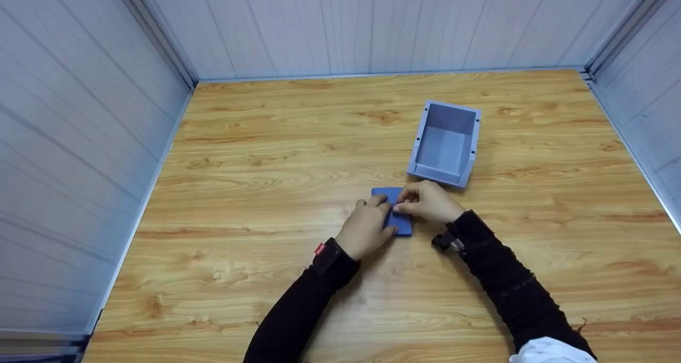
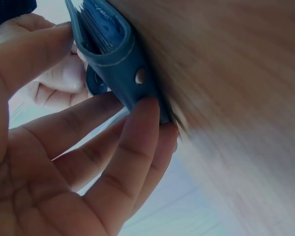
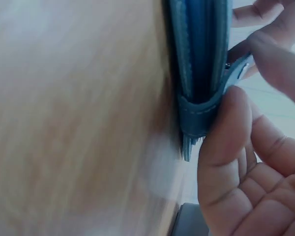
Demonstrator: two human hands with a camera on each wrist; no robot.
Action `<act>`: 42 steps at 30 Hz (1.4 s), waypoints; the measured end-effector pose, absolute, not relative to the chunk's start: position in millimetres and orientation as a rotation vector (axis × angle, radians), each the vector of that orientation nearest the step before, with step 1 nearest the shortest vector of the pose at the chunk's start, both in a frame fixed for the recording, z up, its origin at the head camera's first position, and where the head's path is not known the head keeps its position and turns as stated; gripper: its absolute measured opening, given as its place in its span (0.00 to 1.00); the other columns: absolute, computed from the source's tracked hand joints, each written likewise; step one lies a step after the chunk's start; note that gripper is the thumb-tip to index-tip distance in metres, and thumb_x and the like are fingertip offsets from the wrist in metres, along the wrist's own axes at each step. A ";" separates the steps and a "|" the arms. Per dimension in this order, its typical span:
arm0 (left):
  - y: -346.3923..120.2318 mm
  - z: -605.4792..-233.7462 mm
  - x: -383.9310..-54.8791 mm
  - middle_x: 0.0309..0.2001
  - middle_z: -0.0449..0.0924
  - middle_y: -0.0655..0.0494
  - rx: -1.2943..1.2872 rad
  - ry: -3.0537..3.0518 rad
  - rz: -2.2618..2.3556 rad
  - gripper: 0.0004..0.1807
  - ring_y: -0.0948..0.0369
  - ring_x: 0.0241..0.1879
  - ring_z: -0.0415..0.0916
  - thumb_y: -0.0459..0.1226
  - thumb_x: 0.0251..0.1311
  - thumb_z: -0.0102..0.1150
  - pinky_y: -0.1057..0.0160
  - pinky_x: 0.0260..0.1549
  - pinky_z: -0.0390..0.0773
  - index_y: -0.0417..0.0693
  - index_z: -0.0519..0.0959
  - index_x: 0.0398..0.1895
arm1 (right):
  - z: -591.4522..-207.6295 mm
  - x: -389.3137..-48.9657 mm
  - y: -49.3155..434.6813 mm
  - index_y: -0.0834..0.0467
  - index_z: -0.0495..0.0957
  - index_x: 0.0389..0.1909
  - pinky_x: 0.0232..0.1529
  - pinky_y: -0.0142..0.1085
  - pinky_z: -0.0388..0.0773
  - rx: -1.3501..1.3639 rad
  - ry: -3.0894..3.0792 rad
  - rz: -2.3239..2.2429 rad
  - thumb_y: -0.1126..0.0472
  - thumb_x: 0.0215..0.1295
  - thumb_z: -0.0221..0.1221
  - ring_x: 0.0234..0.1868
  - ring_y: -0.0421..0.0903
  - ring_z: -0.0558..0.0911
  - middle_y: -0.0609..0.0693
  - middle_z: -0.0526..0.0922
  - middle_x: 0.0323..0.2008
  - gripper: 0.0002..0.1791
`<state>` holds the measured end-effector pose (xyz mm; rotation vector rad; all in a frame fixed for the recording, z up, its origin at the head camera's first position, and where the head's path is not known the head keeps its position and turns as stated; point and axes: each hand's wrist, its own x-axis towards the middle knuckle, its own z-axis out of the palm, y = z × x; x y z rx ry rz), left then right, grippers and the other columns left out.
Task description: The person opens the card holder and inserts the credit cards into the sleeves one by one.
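Note:
A blue card holder point(image 1: 403, 225) with pale stitching lies on the wooden table. My left hand point(image 1: 366, 229) holds it from the left, thumb at its near end and fingertips against its folded edge. The left wrist view shows a round metal snap point(image 2: 140, 75) on that edge and a stack of inner sleeves point(image 2: 101, 27). From the right, my right hand point(image 1: 433, 203) pinches the closing strap point(image 3: 199, 118), whose loose end stands up between thumb and fingers. My hands cover much of the card holder's top.
A grey open plastic bin point(image 1: 414, 153) stands just beyond my right hand. Pale panel walls point(image 1: 346, 27) enclose the table point(image 1: 255, 192) at the back and both sides.

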<state>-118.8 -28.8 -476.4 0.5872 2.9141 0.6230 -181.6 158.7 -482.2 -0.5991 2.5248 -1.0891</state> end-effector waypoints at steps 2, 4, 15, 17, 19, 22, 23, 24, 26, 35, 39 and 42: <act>-29.0 -477.0 -118.9 0.66 0.71 0.44 0.590 2.920 0.620 0.29 0.43 0.52 0.74 0.46 0.60 0.64 0.52 0.50 0.79 0.39 0.75 0.61 | -482.7 -182.7 158.9 0.57 0.84 0.34 0.28 0.28 0.70 -0.596 2.524 -1.094 0.54 0.59 0.68 0.26 0.38 0.74 0.45 0.82 0.26 0.10; -29.5 -477.5 -118.8 0.65 0.71 0.45 0.591 2.927 0.621 0.29 0.43 0.51 0.74 0.46 0.60 0.64 0.52 0.50 0.79 0.38 0.75 0.61 | -483.0 -183.3 158.6 0.58 0.84 0.34 0.27 0.27 0.71 -0.585 2.511 -1.112 0.55 0.60 0.67 0.26 0.37 0.74 0.45 0.82 0.26 0.10; -31.5 -478.5 -117.7 0.65 0.72 0.45 0.594 2.954 0.569 0.30 0.44 0.51 0.75 0.47 0.59 0.64 0.53 0.50 0.80 0.37 0.75 0.60 | -487.5 -185.8 151.3 0.60 0.81 0.30 0.25 0.27 0.68 -0.532 2.485 -1.170 0.61 0.58 0.67 0.24 0.38 0.72 0.44 0.78 0.23 0.06; -31.7 -477.8 -117.5 0.65 0.72 0.45 0.588 2.953 0.561 0.30 0.44 0.52 0.75 0.47 0.60 0.64 0.53 0.50 0.80 0.36 0.75 0.60 | -486.8 -187.0 150.8 0.61 0.80 0.28 0.23 0.27 0.67 -0.517 2.453 -1.187 0.62 0.58 0.67 0.22 0.37 0.71 0.42 0.76 0.22 0.07; -31.9 -477.4 -117.5 0.65 0.71 0.45 0.583 2.951 0.556 0.30 0.44 0.52 0.75 0.47 0.60 0.64 0.53 0.50 0.80 0.36 0.75 0.60 | -486.7 -189.1 150.3 0.61 0.80 0.28 0.22 0.26 0.67 -0.486 2.415 -1.202 0.63 0.58 0.67 0.21 0.37 0.71 0.40 0.75 0.20 0.07; -32.3 -477.4 -117.3 0.65 0.71 0.45 0.582 2.949 0.563 0.31 0.44 0.52 0.75 0.47 0.60 0.64 0.53 0.50 0.80 0.36 0.75 0.60 | -486.6 -192.0 149.9 0.61 0.79 0.27 0.21 0.26 0.68 -0.448 2.369 -1.214 0.63 0.58 0.67 0.20 0.36 0.71 0.40 0.75 0.20 0.07; -32.4 -477.5 -117.2 0.65 0.71 0.44 0.580 2.947 0.567 0.31 0.44 0.52 0.74 0.47 0.60 0.64 0.53 0.50 0.80 0.36 0.75 0.60 | -486.4 -192.7 149.9 0.61 0.79 0.27 0.21 0.26 0.68 -0.445 2.362 -1.212 0.64 0.58 0.66 0.20 0.35 0.71 0.40 0.75 0.19 0.07; -32.4 -477.7 -117.2 0.66 0.71 0.44 0.578 2.945 0.572 0.31 0.44 0.52 0.74 0.47 0.60 0.64 0.53 0.50 0.80 0.36 0.75 0.60 | -486.0 -193.2 149.8 0.61 0.78 0.26 0.21 0.26 0.67 -0.445 2.359 -1.208 0.64 0.58 0.66 0.19 0.35 0.71 0.39 0.75 0.19 0.07; -32.4 -478.0 -117.3 0.66 0.71 0.44 0.572 2.940 0.578 0.31 0.44 0.52 0.74 0.47 0.60 0.64 0.53 0.50 0.80 0.36 0.75 0.61 | -484.8 -193.8 149.4 0.62 0.78 0.26 0.20 0.26 0.67 -0.453 2.358 -1.196 0.64 0.58 0.66 0.19 0.35 0.70 0.39 0.75 0.19 0.07; -29.1 -477.8 -118.8 0.66 0.71 0.47 0.541 2.929 0.570 0.29 0.45 0.53 0.74 0.47 0.59 0.65 0.54 0.48 0.81 0.38 0.76 0.60 | -481.7 -193.0 150.7 0.60 0.77 0.25 0.20 0.25 0.66 -0.544 2.382 -1.172 0.66 0.59 0.65 0.18 0.34 0.70 0.38 0.73 0.17 0.07; -28.7 -477.3 -118.6 0.67 0.70 0.46 0.543 2.916 0.564 0.30 0.45 0.53 0.74 0.47 0.60 0.64 0.54 0.50 0.81 0.38 0.75 0.61 | -484.7 -191.9 153.4 0.58 0.77 0.24 0.21 0.26 0.67 -0.546 2.375 -1.208 0.66 0.58 0.65 0.20 0.35 0.71 0.39 0.75 0.18 0.07; -28.9 -476.5 -118.3 0.66 0.71 0.46 0.555 2.921 0.550 0.31 0.45 0.54 0.75 0.48 0.60 0.64 0.54 0.52 0.80 0.38 0.75 0.61 | -487.2 -190.8 154.9 0.59 0.79 0.26 0.22 0.26 0.68 -0.542 2.403 -1.203 0.65 0.59 0.65 0.21 0.36 0.72 0.40 0.76 0.20 0.05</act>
